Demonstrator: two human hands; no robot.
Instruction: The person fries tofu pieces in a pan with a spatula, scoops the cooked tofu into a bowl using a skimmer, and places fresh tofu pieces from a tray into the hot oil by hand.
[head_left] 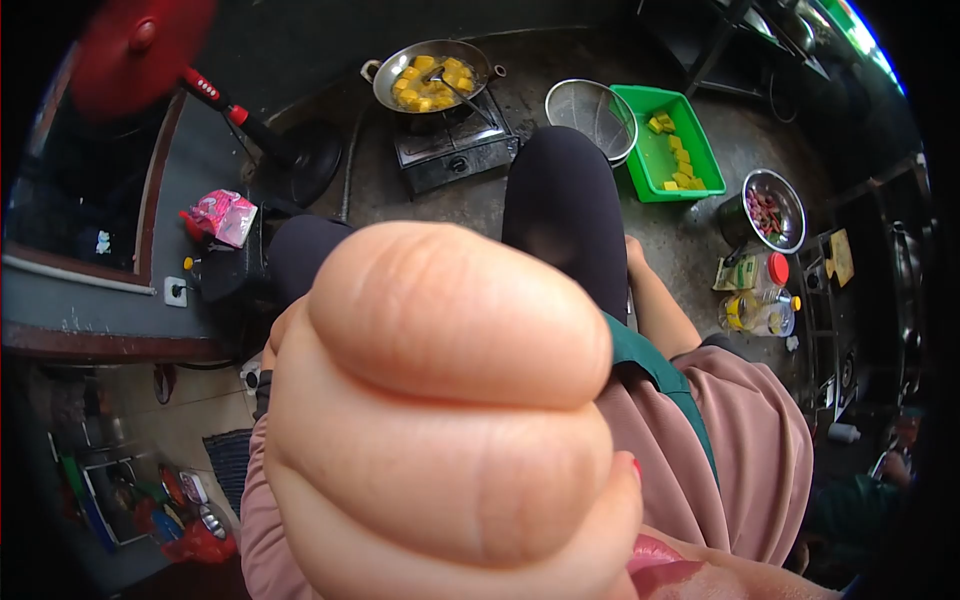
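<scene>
My left hand [450,400] is raised very near the camera and fills the middle of the head view. Its fingers are curled and pressed together, and anything inside them is hidden. The thumb, with a red nail, shows at its lower right edge beside the lips. Down by the bent knee is my right hand [634,252], mostly hidden behind the dark-clad leg, so its fingers cannot be made out.
Yellow pieces and a ladle lie in a wok [385,95] on a stove [455,165]. A strainer [590,110] leans against a green tray [650,185] of yellow pieces. Right are a metal bowl [793,215] and bottles [775,312]; left, a red fan [140,45].
</scene>
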